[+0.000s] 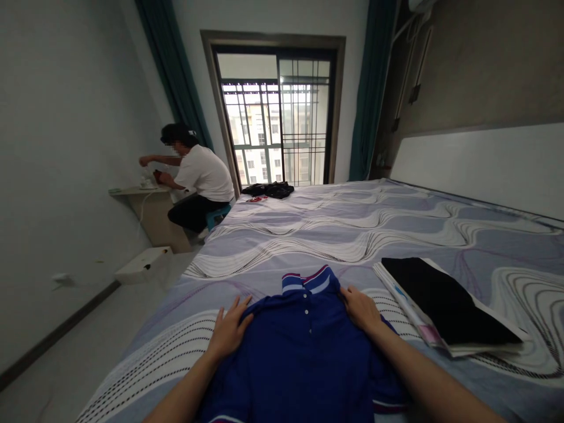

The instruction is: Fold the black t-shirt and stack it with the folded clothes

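A dark blue polo shirt [304, 358] lies front side up on the bed, its striped collar [308, 282] pointing away from me and its lower part cut off by the frame. Small white buttons run down the placket. My left hand [230, 330] rests at the shirt's left shoulder, fingers spread, partly over the bedsheet. At the opposite shoulder, beside the collar, my right hand [362, 308] lies against the cloth with its fingers stretched out. Both sleeves lie outward, their cuffs edged with light and red stripes.
The bed has a wavy-patterned sheet [304, 229]. Right of the shirt lies a black folded cloth [445, 299] on papers or packaging. Dark items [271, 189] sit at the far bed edge. Another person [202, 173] sits at a small desk [154, 217] on the left, near a white box [143, 264].
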Tool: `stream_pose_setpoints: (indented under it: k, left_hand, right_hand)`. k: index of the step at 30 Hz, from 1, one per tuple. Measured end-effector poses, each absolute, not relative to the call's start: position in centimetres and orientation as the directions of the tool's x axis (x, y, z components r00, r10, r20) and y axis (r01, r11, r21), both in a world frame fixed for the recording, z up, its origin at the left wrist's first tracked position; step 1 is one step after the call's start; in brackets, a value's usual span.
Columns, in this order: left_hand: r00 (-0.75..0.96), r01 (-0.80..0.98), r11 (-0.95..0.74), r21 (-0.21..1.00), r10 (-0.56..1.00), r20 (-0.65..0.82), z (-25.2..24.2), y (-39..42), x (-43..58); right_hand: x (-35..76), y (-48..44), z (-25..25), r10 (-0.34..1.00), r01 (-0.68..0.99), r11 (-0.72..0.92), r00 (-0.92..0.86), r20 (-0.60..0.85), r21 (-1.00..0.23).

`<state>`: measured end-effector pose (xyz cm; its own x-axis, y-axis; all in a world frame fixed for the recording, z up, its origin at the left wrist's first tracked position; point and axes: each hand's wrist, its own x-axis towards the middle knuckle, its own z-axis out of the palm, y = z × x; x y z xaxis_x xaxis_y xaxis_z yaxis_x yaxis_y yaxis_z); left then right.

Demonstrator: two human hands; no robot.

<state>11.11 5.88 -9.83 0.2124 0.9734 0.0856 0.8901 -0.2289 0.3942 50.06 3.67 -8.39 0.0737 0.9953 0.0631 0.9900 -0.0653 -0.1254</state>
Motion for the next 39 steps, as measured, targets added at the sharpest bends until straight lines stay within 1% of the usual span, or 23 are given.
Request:
stream_pose_setpoints:
  k: [4,9,14,17,20,24,28,33,34,35,37,39]
  left_hand:
    - [0.243,0.903,-0.239,0.356,0.970,0.034,-9.5,11.6,11.3]
    - [0.244,0.907,-0.245,0.343,0.969,0.048,-10.1,20.1,11.2]
    - [0.263,0.904,-0.264,0.335,0.963,0.050,-10.6,27.9,11.1]
    - [0.266,0.905,-0.268,0.329,0.963,0.053,-10.5,30.6,11.1]
    - [0.252,0.913,-0.257,0.318,0.966,0.056,-10.3,31.2,11.1]
    - [0.159,0.946,-0.168,0.276,0.986,0.055,-10.4,28.3,10.2]
    - [0.044,0.978,-0.052,0.201,0.998,0.042,-10.0,22.0,7.5]
    - [-0.035,0.991,0.026,0.128,0.997,0.070,-9.3,11.8,4.4]
    - [-0.058,0.990,0.048,0.132,0.995,0.076,-9.3,9.7,4.1]
    - [-0.092,0.984,0.078,0.160,0.993,0.080,-9.3,7.5,3.9]
    - [-0.150,0.956,0.123,0.267,0.985,0.081,-9.4,3.3,3.9]
    - [-0.130,0.918,0.089,0.385,0.988,0.082,-9.6,-0.7,4.4]
  right_hand:
    - [50.0,8.4,-8.5,0.994,0.992,-0.091,0.096,0.054,-0.091]
    - [50.4,15.4,-9.1,0.993,0.992,-0.105,0.109,0.051,-0.076]
    - [51.3,22.9,-10.0,0.995,0.995,-0.068,0.074,0.070,-0.074]
    - [51.8,26.2,-10.1,0.994,0.996,-0.057,0.064,0.087,-0.071]
    - [51.9,27.6,-10.2,0.992,0.995,-0.079,0.086,0.096,-0.068]
    - [51.8,26.0,-10.5,0.973,0.982,-0.182,0.188,0.136,-0.060]
    - [52.5,20.8,-10.7,0.934,0.948,-0.311,0.318,0.161,-0.066]
    - [53.7,12.8,-10.3,0.938,0.939,-0.325,0.335,0.091,-0.110]
    - [53.8,11.3,-10.0,0.941,0.938,-0.322,0.332,0.066,-0.125]
    - [54.0,9.9,-9.7,0.943,0.936,-0.323,0.331,0.039,-0.142]
    - [53.8,6.8,-8.9,0.939,0.923,-0.339,0.343,-0.012,-0.183]
    - [52.7,3.2,-8.3,0.927,0.902,-0.372,0.372,-0.044,-0.218]
